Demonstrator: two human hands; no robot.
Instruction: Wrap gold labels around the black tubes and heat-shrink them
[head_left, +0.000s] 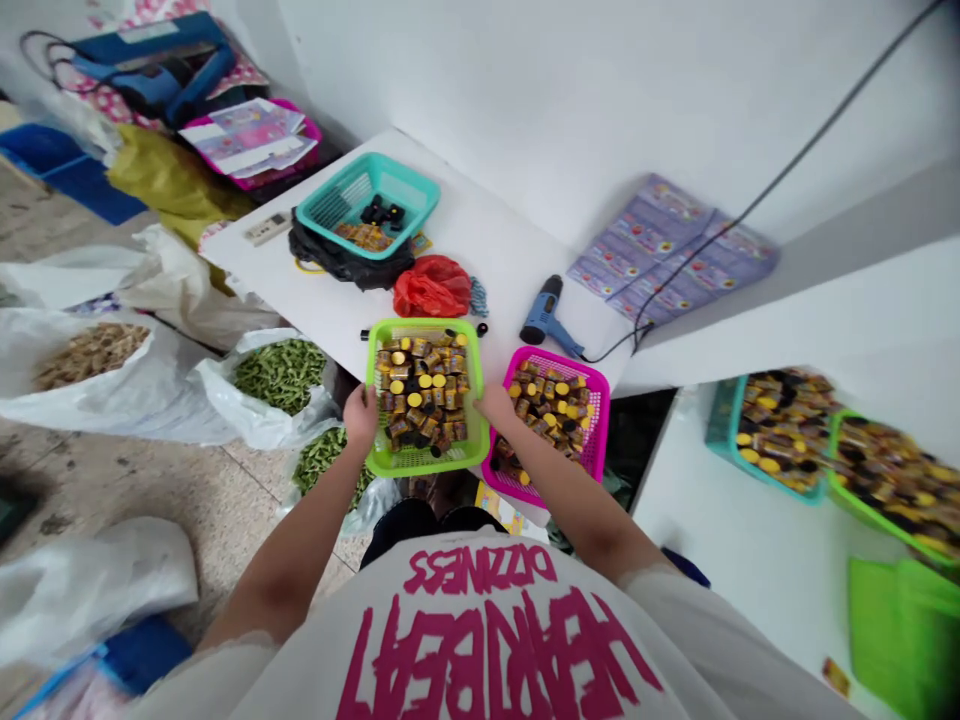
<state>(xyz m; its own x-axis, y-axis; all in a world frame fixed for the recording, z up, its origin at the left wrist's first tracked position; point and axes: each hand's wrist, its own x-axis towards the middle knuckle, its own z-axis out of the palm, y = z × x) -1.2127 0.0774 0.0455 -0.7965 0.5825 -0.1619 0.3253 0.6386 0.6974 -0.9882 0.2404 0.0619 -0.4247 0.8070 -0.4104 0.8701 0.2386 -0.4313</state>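
A lime green plastic basket (474,440) sits at the table's near edge, holding many small jars (427,395) with yellow and black ends. My left hand (361,415) is closed on its left rim. On the opposite rim is my right hand (495,405), also closed. Beside it, partly under my right forearm, stands a pink basket (602,420) of similar jars. A blue heat gun (546,315) lies behind the pink basket, and a crumpled red plastic bag (431,287) lies behind the green one.
On the white table (510,245) are a teal basket (427,200) and a power strip (266,229). Purple printed boxes (667,250) lean at the wall, with a cable (787,150) crossing before them. Sacks of green pieces (281,377) stand left. More jar baskets (784,430) are right.
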